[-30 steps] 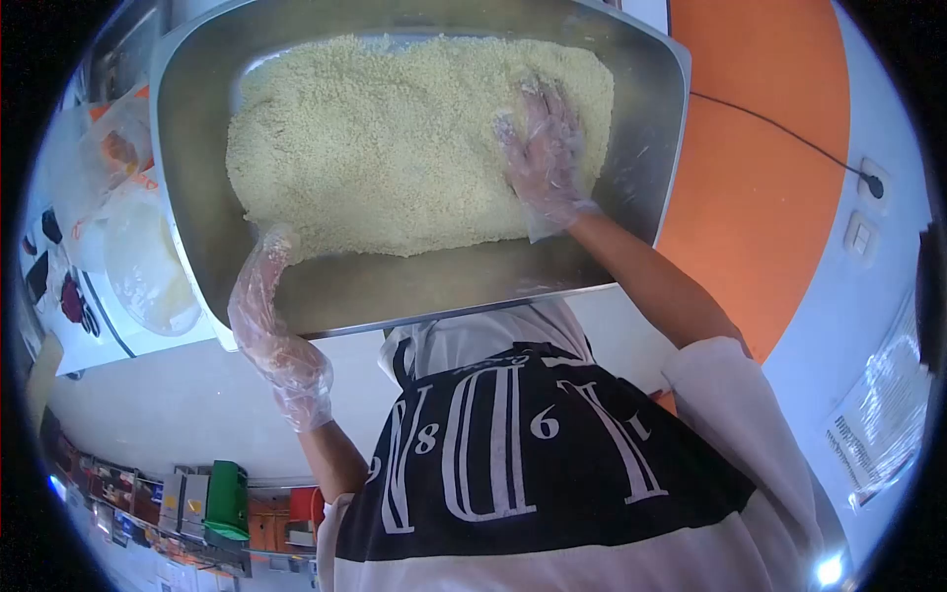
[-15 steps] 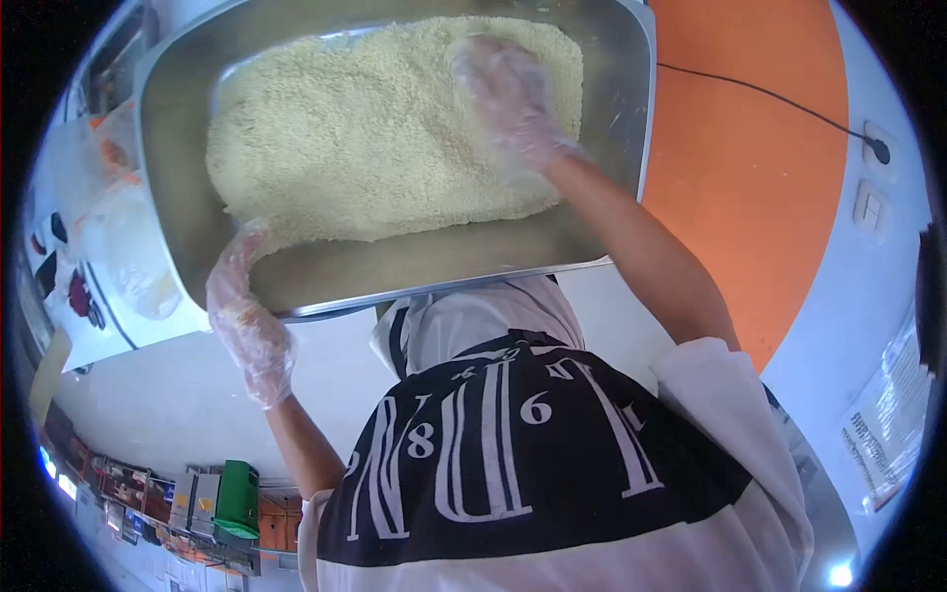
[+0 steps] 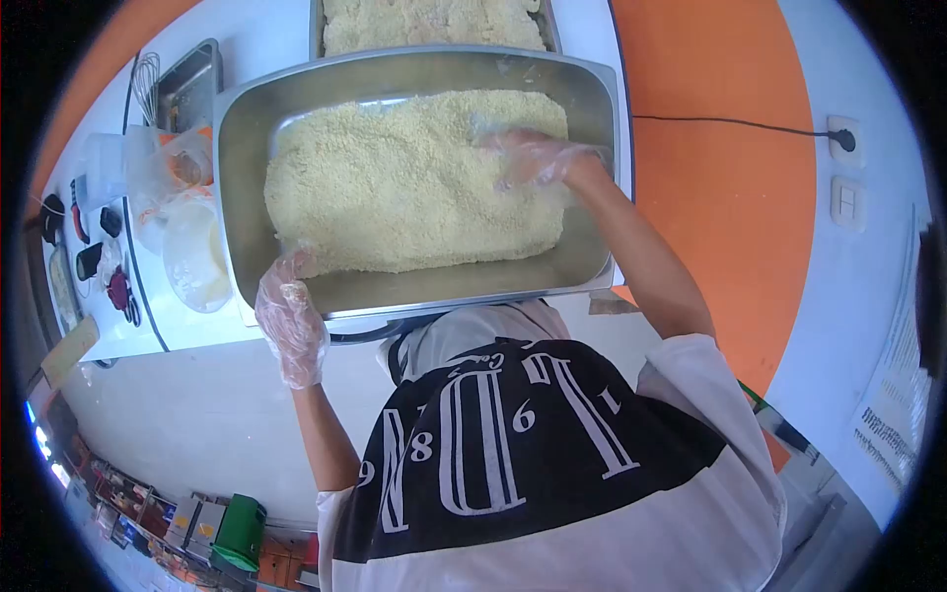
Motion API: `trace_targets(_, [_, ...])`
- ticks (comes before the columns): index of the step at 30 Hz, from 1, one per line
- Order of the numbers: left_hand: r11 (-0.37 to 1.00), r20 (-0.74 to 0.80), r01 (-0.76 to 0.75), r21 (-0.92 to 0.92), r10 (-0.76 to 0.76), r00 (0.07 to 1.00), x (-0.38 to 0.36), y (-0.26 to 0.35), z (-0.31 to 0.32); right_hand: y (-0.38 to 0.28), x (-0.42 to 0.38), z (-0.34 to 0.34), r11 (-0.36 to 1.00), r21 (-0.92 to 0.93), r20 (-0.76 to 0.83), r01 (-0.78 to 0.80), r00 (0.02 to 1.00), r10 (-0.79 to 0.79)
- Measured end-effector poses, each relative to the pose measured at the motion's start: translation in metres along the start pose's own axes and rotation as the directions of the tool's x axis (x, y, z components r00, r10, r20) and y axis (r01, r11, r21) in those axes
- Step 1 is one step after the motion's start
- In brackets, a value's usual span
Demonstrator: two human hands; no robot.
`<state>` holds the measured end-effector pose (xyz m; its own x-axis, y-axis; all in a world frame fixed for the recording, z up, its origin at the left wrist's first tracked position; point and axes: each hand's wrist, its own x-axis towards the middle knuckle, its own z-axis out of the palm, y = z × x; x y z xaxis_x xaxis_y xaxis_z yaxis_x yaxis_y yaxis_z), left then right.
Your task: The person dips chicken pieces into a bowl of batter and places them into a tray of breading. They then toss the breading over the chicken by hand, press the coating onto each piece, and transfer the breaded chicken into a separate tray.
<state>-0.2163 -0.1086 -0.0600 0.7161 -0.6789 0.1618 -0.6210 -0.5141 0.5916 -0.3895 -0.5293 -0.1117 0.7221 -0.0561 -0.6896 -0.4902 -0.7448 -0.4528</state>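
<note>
A deep steel pan (image 3: 414, 296) holds a wide bed of pale yellow breadcrumbs (image 3: 395, 187). My left hand (image 3: 291, 311), in a clear plastic glove, is closed over the pan's near left corner, fingertips inside the rim. Over the right part of the crumbs is my right hand (image 3: 543, 160), also gloved. Its fingers point left with the thumb apart, slightly smeared by motion, and I see nothing held in them. Whether anything lies under the crumbs is hidden.
Behind the pan stands another tray (image 3: 434, 25) of crumb-coated pieces. To the left are a whisk (image 3: 146, 84), a small metal tray (image 3: 192, 87), plastic bags (image 3: 178, 168), a white tub (image 3: 195, 255) and scissors (image 3: 128, 301). A black cord (image 3: 730, 121) runs to a wall socket.
The view has shifted, so the back tray and whisk now show. My right hand has turned and moved lower over the crumbs. My left hand keeps its hold on the pan corner.
</note>
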Motion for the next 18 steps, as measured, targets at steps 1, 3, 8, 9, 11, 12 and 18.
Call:
trace_targets(1, [0.998, -0.02, 0.033, -0.047, -0.034, 0.999, 0.002, 0.002, 0.002, 0.005, 0.0, 0.003, 0.997, -0.005, -0.05, 0.082, 0.995, -0.082])
trace_targets(3, [0.998, -0.046, 0.018, -0.057, -0.021, 0.999, 0.004, 0.005, 0.004, 0.008, -0.002, 0.009, 0.998, 0.007, -0.073, 0.067, 0.995, -0.067])
trace_targets(8, [0.997, -0.05, 0.019, -0.08, -0.023, 0.998, 0.003, 0.004, 0.004, -0.04, -0.055, -0.022, 0.996, 0.074, -0.064, -0.049, 0.996, 0.053])
trace_targets(9, [0.996, -0.011, 0.037, -0.085, -0.038, 0.999, 0.004, 0.006, 0.001, -0.046, -0.068, -0.029, 1.0, 0.01, -0.13, -0.017, 0.991, 0.018])
trace_targets(11, [0.995, 0.032, 0.045, -0.088, -0.042, 0.999, 0.01, 0.012, -0.003, -0.043, -0.081, -0.034, 0.999, -0.049, -0.201, 0.007, 0.979, -0.017])
trace_targets(12, [0.99, 0.107, 0.116, -0.078, -0.108, 0.988, 0.015, 0.02, -0.006, -0.037, -0.087, -0.034, 0.988, -0.104, -0.306, 0.117, 0.941, -0.143])
trace_targets(18, [0.915, 0.356, 0.23, -0.332, -0.104, 0.929, 0.057, 0.072, 0.02, -0.031, -0.108, -0.007, 0.965, -0.247, -0.38, 0.083, 0.908, -0.176])
